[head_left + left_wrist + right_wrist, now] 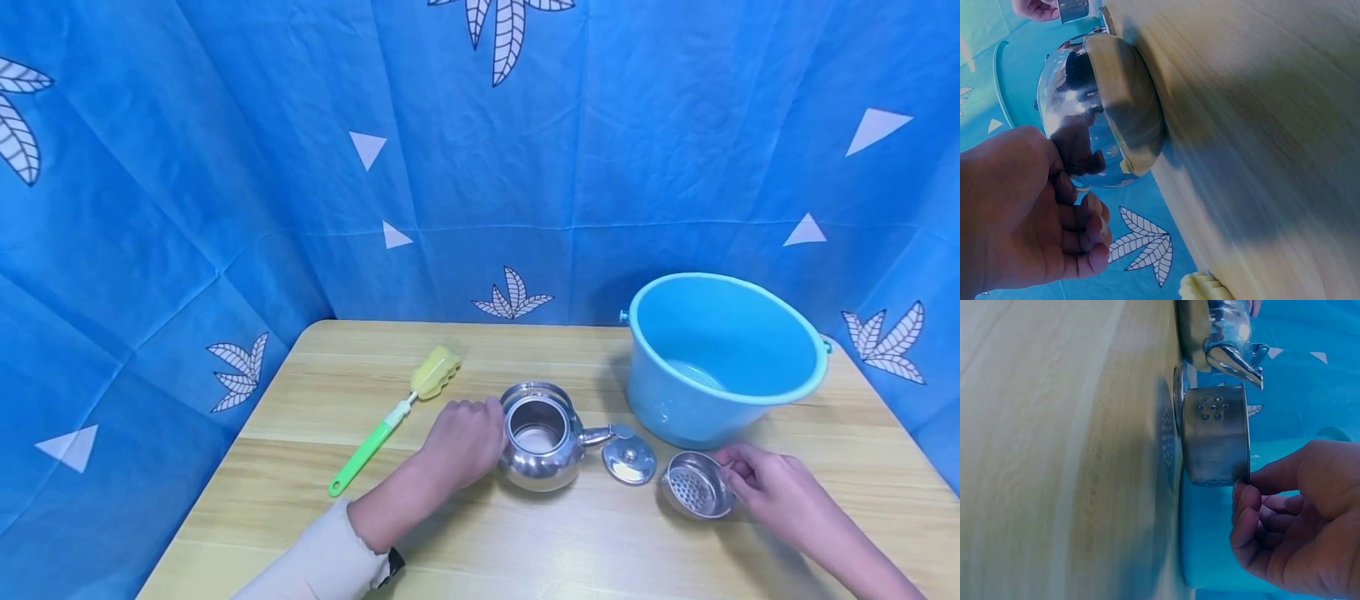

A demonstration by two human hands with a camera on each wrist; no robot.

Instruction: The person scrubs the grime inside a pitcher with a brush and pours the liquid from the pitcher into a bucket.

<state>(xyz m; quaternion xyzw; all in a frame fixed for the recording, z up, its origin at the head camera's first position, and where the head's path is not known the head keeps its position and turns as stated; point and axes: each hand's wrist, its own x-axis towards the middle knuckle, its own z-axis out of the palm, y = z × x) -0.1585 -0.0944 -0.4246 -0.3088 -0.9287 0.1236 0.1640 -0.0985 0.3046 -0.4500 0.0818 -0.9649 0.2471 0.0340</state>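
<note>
A shiny steel teapot [542,471], its top uncovered, stands on the table with its spout to the right. My left hand [467,437] grips it at its left side; in the left wrist view the fingers [1088,231] are curled, and the exact grip is partly hidden. The thumb and fingers of my right hand [776,492] pinch the rim of a perforated steel tea strainer [697,487]. In the right wrist view the strainer [1215,437] hangs just above the table. Between teapot and strainer lies the round steel lid [630,460], knob up.
A light blue bucket [663,400] stands at the back right, close behind the strainer. To the left lies a sponge brush [369,454] with a green handle and yellow head. Blue patterned cloth [480,167] hangs behind and beside the wooden table [600,550].
</note>
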